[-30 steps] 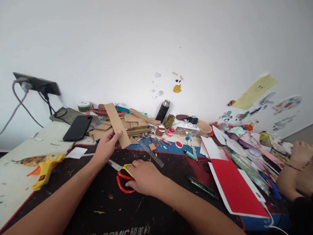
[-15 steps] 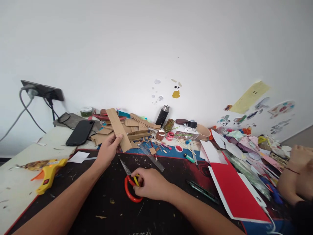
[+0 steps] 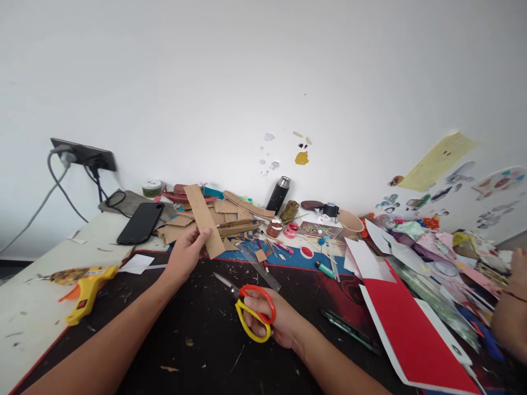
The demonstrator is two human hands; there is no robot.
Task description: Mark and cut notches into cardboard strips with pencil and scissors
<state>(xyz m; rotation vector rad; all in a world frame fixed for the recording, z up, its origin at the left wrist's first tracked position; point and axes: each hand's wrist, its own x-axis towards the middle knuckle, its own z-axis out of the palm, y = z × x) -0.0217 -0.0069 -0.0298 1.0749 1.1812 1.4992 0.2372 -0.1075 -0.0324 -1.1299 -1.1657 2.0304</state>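
A long strip of brown cardboard (image 3: 201,211) is pinched by its right edge, low down, between the thumb and fingers of my left hand (image 3: 187,256). My right hand (image 3: 276,317) has its fingers through the handles of a pair of scissors (image 3: 260,319), one handle red and one yellow. The blades look closed and point up and left, below the strip and apart from it. Behind the strip lies a heap of cardboard scraps (image 3: 234,210).
On the left are a yellow glue gun (image 3: 88,293) and a black phone (image 3: 140,223). A black bottle (image 3: 279,195) leans near the wall. Red paper (image 3: 415,329) and a green cutter (image 3: 349,331) lie right. Another person's arm (image 3: 510,307) shows at the far right.
The scissors have turned over in my right hand, which has moved right; its fingers are now through the handles. My left hand still holds the strip. The view has shifted slightly left.
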